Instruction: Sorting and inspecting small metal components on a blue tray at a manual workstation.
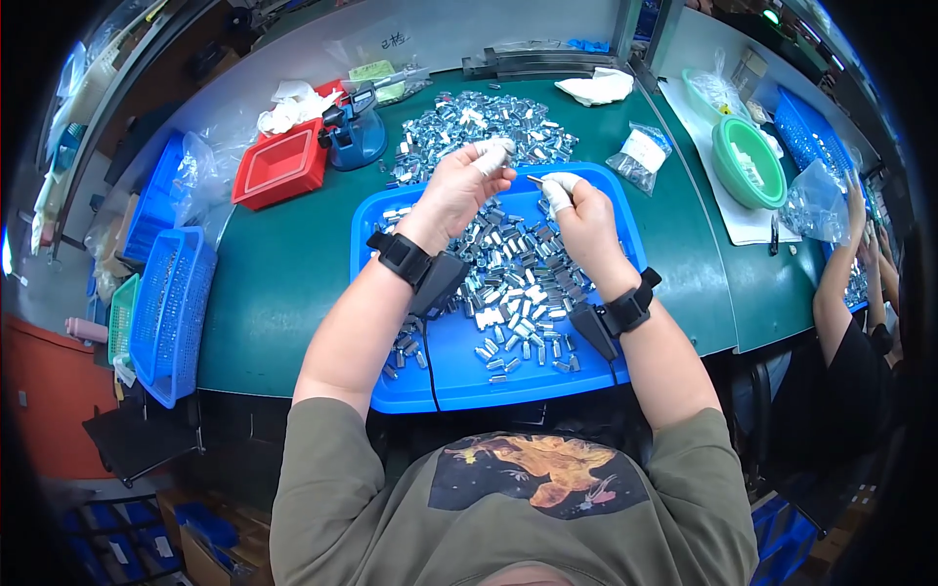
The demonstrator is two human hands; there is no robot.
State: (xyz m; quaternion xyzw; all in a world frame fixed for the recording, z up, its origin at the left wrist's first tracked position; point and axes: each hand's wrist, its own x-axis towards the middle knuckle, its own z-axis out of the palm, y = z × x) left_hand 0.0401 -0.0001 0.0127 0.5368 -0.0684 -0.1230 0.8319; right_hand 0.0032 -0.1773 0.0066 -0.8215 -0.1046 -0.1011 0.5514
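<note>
Two hands work a small metal pin above a tray of shiny metal parts at a green bench.

The left hand [459,186], fingertip wrapped in white tape, is pinched narrow over the blue tray [459,376], which sits at the bench's [283,283] near edge; what it holds, if anything, cannot be told. The right hand [576,210], also taped, pinches a thin metal pin [535,180] that points toward the left fingers, the two hands near each other above the tray's far edge. Small metal parts [518,283] lie scattered across the tray, and a larger heap of metal parts [484,127] rests beyond it toward the far edge. A red bin [278,166] and a blue vise [354,132] stand at the far left; a green bowl [747,161] is at the far right, with a bagged lot of parts [640,156] between it and the heap. Blue baskets [171,293] hang off the left edge. Another person's arm [840,283] works at the right.
</note>
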